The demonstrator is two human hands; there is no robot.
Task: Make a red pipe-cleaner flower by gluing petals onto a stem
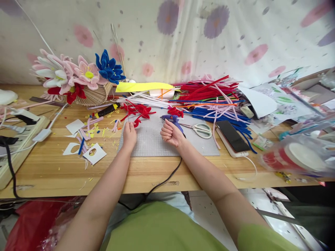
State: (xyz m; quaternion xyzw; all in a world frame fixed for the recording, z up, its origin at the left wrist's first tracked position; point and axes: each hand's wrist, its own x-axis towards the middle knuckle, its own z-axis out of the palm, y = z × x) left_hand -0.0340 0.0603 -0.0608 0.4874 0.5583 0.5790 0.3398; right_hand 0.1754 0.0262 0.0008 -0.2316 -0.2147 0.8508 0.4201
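Wooden workbench (pixel 146 170), backed by a floral curtain (pixel 235 31). Left hand (pixel 128 136): its fingers were pinched on a red fuzzy piece (pixel 137 122), over the left part of a grey cutting mat (pixel 149 144). Right hand (pixel 171 133): fingers curled inward, contents hidden; I could not tell whether it touched the blue glue gun (pixel 178 122) just behind. Scissors (pixel 204 130) lay near; farther out stood fuzzy flowers (pixel 86 74) and loose pipe cleaners (pixel 206 90). Hazards, as I judged: a hot nozzle could have burned straying fingers; the black cord (pixel 176 169), snagged by a forearm, could have dragged the gun.
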